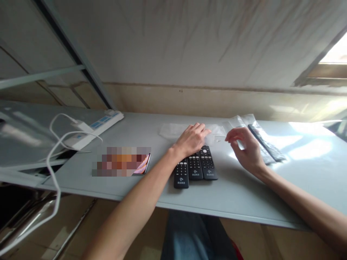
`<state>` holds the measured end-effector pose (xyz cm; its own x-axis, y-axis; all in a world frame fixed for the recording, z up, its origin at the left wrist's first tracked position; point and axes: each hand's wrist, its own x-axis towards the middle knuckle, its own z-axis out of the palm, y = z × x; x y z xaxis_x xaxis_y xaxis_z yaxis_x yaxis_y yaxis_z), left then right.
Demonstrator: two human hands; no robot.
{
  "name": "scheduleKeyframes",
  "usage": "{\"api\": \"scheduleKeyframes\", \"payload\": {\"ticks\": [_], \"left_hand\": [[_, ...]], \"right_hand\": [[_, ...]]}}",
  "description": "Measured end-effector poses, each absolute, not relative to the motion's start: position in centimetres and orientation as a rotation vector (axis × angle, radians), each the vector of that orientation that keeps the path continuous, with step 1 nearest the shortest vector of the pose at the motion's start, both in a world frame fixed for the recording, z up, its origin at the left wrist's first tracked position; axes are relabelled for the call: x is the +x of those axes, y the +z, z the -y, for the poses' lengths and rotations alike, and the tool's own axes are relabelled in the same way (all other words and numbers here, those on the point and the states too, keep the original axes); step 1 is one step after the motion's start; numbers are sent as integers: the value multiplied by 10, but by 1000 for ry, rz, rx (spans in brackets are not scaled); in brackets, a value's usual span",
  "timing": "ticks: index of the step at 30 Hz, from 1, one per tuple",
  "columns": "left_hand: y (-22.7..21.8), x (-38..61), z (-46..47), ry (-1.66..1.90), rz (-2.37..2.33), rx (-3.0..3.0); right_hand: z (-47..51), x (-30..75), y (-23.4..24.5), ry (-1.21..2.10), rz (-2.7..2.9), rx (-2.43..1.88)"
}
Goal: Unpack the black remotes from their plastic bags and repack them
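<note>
Three black remote controls [195,169] lie side by side on the grey table, the leftmost set a little nearer the front edge. Over their far ends is my left hand [192,139], with its fingers bent and closed on a clear plastic bag [169,130] that spreads out behind it. My right hand [246,150] is raised to the right of the remotes. Its thumb and fingers come together in a pinch; whatever lies between the tips is too small to make out. Beyond that hand rests another black remote [267,143] inside a clear plastic bag [249,118].
To the left lies a phone [143,165], partly blurred out. A white power strip [94,131] with a plugged-in charger and a white cable [51,164] sits farther left, beside a metal frame [93,85]. A wall stands behind the table.
</note>
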<state>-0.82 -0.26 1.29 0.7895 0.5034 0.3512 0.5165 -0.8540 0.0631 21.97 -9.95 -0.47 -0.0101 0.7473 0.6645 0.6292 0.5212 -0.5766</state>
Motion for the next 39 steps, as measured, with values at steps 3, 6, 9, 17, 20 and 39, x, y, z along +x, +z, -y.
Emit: {"api": "scheduleKeyframes", "payload": {"ticks": [3,6,9,17,20,39], "left_hand": [[12,-9,1,-560,839,-2953],[10,-9,0,-579,843,-2958],[8,-9,-1,-591,858,-2970],[6,-10,-2,-610,898,-2924],[6,-11,-2,-598,919,-2914],[15,-11,3,-1086,1047,-2769]], "right_hand": [[100,219,-5,137,1734,-1177],[104,213,-1,179,1765,-1149],[113,206,6,231,1842,-1113],[126,192,10,515,2287,-910],[121,195,6,561,2253,-989],[99,241,19,959,1863,-1419]]}}
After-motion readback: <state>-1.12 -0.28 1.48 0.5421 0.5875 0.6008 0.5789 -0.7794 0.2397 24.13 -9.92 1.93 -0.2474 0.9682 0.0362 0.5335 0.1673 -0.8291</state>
